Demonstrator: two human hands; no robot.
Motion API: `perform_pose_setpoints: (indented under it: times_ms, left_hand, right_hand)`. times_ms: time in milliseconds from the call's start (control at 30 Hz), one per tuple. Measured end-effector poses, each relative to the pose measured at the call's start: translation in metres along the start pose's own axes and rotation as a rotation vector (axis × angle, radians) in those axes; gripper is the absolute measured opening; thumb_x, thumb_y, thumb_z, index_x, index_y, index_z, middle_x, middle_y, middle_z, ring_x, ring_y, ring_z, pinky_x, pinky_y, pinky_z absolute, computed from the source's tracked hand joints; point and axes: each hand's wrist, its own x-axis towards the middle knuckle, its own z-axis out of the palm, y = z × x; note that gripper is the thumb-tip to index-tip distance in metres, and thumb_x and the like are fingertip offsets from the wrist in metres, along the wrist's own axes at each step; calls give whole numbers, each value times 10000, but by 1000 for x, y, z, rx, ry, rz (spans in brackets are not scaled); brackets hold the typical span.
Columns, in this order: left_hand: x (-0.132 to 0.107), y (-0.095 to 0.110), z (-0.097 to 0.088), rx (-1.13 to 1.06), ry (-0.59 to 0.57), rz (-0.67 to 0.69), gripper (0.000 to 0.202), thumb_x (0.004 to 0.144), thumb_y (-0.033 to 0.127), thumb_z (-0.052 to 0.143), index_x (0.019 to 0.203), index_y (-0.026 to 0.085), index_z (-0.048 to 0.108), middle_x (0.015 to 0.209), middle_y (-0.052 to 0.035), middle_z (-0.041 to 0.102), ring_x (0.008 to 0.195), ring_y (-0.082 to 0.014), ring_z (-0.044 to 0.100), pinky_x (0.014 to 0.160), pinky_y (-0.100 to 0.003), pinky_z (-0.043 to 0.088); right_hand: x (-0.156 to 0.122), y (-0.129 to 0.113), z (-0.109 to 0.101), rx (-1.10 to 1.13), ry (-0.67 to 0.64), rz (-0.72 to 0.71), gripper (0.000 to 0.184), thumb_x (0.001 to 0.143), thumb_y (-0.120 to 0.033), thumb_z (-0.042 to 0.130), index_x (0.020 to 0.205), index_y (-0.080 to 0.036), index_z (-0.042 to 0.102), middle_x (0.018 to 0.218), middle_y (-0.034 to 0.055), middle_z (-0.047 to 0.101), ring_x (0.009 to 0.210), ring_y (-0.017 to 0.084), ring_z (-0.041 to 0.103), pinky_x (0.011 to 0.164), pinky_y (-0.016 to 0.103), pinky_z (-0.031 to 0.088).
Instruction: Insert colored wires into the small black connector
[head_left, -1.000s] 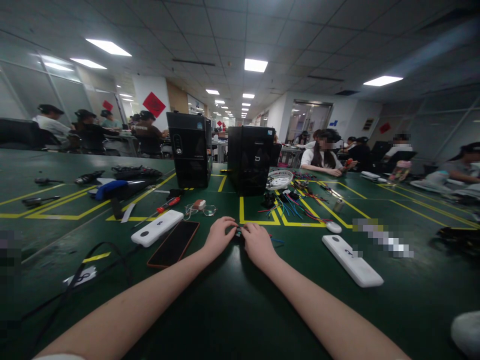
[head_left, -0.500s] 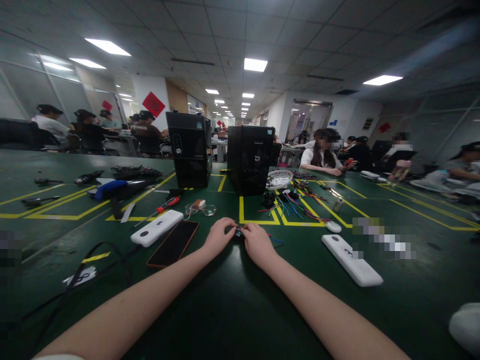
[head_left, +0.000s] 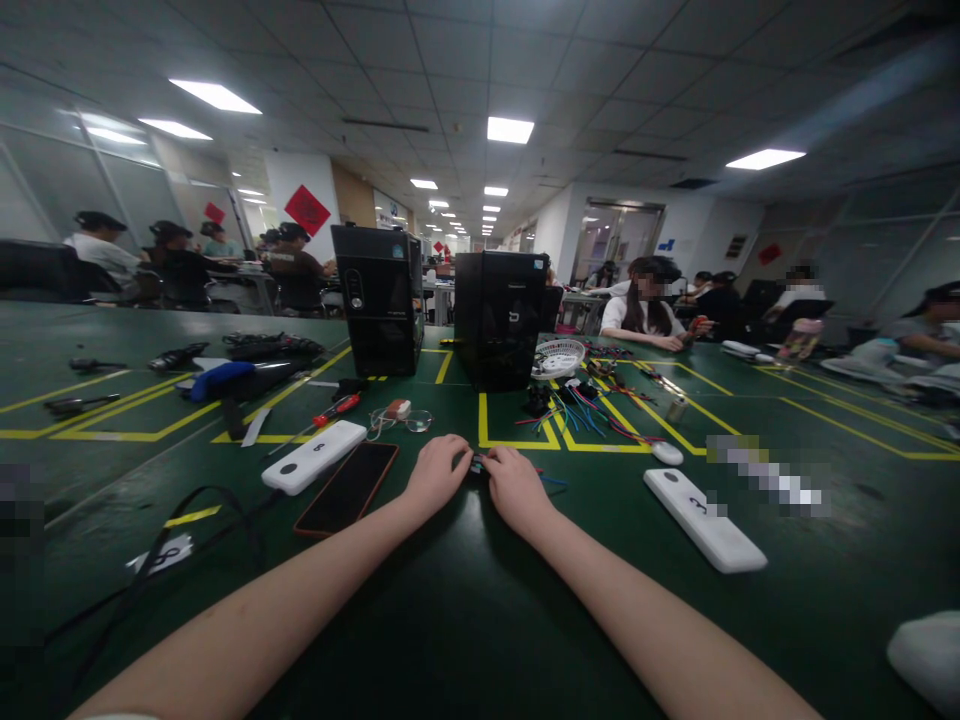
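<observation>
My left hand (head_left: 437, 470) and my right hand (head_left: 516, 487) meet over the green tabletop, fingers closed in a pinch. Between the fingertips is a small dark piece (head_left: 477, 464), mostly hidden, its kind too small to make out. Red and blue wires (head_left: 553, 481) stick out just right of my right hand; whether they join the piece I cannot tell. A dark phone with an orange-brown edge (head_left: 347, 490) lies left of my left hand, beside a white power bank (head_left: 315, 456). Glasses (head_left: 418, 421) rest beyond my left hand.
Two black computer towers (head_left: 379, 310) (head_left: 499, 320) stand ahead. Bundled wires (head_left: 577, 408) and a white basket (head_left: 559, 358) are right of them. A red screwdriver (head_left: 337, 409), a blue-handled tool (head_left: 223, 380), another white power bank (head_left: 705, 520) and a white mouse-like object (head_left: 667, 453) lie about. A person (head_left: 649, 310) sits opposite.
My hands and the small piece between them stay almost still. The white object at the lower right edge shows slightly further left.
</observation>
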Motion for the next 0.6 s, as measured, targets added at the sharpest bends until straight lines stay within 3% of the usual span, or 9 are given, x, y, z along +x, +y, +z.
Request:
perform_pose_setpoints:
  times_ms: [200,367,467,600]
  left_hand:
    - [-2,-1,-1,-10,-10,-1,143,835,234,470,879,202,602,948,-46,621,930,-210,553,908,-386,398]
    - [1,-8,5,-206,-13,-48,142,828,195,451,862,180,589,903,-42,628,896,-190,575,857,-339,445]
    - [3,-13,7,-284,-28,-63,141,821,184,450,849,174,588,879,-37,632,875,-181,589,831,-320,463]
    - [2,-18,9,-339,-39,-87,204,822,178,459,993,172,570,965,-49,641,941,-180,593,887,-338,450]
  right_hand:
    - [2,-3,-1,2,-7,6,315,856,-124,370,1035,-158,627,1014,92,584,957,182,490,846,290,386]
    - [2,-1,0,9,15,0,292,856,-139,382,1016,-159,625,1000,90,586,942,186,494,844,302,385]
    - [1,-2,1,26,54,22,302,860,-214,425,1122,-162,567,1073,99,560,992,197,481,859,327,384]
    - [0,-4,3,52,71,-7,318,820,-217,503,1131,-174,549,1156,101,521,1065,206,449,886,343,378]
